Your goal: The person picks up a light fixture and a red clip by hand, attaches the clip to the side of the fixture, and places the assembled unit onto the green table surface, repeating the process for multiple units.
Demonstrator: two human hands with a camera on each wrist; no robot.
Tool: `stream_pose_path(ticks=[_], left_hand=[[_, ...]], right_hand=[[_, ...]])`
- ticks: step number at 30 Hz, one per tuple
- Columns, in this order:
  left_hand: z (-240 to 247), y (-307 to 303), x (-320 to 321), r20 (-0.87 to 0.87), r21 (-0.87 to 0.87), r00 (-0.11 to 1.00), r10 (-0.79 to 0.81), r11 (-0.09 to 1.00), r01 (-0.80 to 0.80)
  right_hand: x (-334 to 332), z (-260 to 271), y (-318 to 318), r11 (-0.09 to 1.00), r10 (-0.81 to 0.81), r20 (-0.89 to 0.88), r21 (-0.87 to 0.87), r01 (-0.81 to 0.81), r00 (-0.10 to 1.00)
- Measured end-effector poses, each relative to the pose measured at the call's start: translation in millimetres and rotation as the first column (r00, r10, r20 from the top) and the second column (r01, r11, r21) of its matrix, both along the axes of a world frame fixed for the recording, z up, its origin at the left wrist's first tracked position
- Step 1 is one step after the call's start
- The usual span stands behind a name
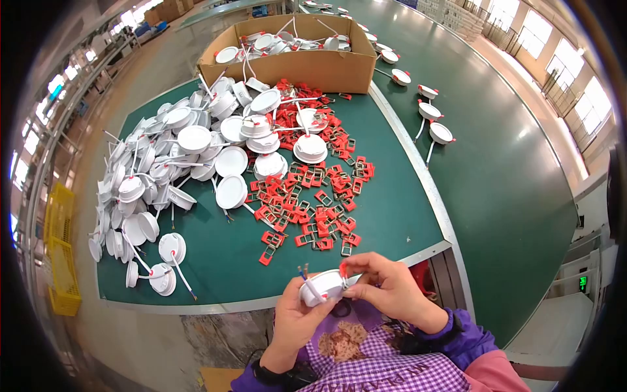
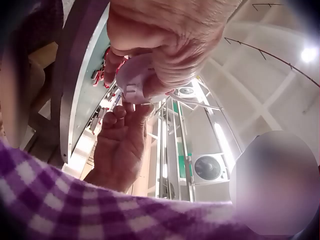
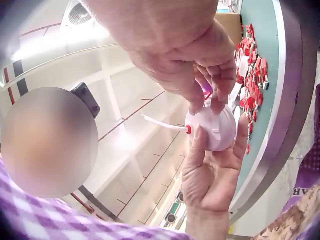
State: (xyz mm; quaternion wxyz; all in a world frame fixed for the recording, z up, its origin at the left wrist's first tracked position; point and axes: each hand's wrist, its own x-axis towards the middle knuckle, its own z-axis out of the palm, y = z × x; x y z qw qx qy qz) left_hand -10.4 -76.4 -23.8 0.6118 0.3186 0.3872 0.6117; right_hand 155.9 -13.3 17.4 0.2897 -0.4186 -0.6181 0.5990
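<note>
The left hand (image 1: 294,320) is clamped on the rim of a white round fixture (image 1: 323,287), located at the near side of the green tabletop (image 1: 222,271). The right hand (image 1: 395,292) pinches a red clip (image 1: 343,268) at the fixture's side, thumb and fingers together on it. A white cable (image 3: 165,124) extends from the fixture. Loose red clips (image 1: 320,215) cover the tabletop's middle; piled white fixtures (image 1: 160,163) occupy its left part. A cardboard box (image 1: 307,68) stands at its far end. A green conveyor (image 1: 496,176) runs along its right side.
</note>
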Motion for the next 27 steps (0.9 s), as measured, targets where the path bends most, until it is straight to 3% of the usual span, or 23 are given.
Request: stream_pose_path(ticks=[8, 10, 11, 13, 14, 16, 17, 23, 25, 27], left_hand=[[-14.8, -8.0, -7.2, 0.035, -0.158, 0.999, 0.016, 0.987, -0.010], [-13.4, -3.5, -9.2, 0.016, -0.112, 1.000, -0.004, 0.994, 0.006], [-10.8, -0.4, -11.0, 0.015, -0.110, 1.000, -0.002, 0.994, 0.004], [-5.5, 2.6, -12.6, -0.101, -0.046, 0.994, 0.038, 0.998, -0.043], [-5.9, 2.8, -14.9, -0.100, -0.044, 0.994, 0.035, 0.998, -0.040], [-6.8, 3.5, -21.4, -0.185, -0.080, 0.982, 0.045, 0.995, -0.060], [-5.3, 3.4, -21.5, -0.187, -0.077, 0.981, 0.048, 0.995, -0.064], [3.5, 6.8, -19.4, -0.002, -0.164, 0.989, 0.146, 0.976, -0.144], [0.8, 8.1, -21.7, 0.218, -0.160, 0.969, 0.117, 0.984, -0.082], [-0.2, 8.6, -19.3, 0.314, -0.185, 0.941, 0.124, 0.980, -0.067]], right_hand=[[-7.4, -11.4, -0.1, 0.997, 0.025, 0.111, -0.070, -0.017, 0.993], [-1.6, -6.6, 16.8, 0.982, 0.168, 0.071, -0.096, -0.161, 0.983], [2.0, -10.3, 24.0, 0.981, 0.167, 0.128, 0.074, -0.178, 0.978], [2.3, -12.5, 44.0, 0.985, -0.039, 0.184, 0.175, 0.007, 0.982], [2.7, -15.6, 55.0, 0.984, -0.043, 0.185, 0.177, 0.010, 0.982], [1.3, -24.9, 74.8, 0.841, -0.161, 0.500, 0.520, -0.147, 0.851], [0.5, -30.9, 79.7, 0.840, -0.159, 0.498, 0.522, -0.148, 0.853], [-2.5, -33.8, 95.2, 0.830, -0.059, 0.540, 0.494, -0.260, 0.840], [-3.1, -29.1, 96.8, 0.834, -0.031, 0.597, 0.457, -0.309, 0.801], [-2.6, -28.8, 98.1, 0.839, -0.025, 0.612, 0.442, -0.316, 0.790]])
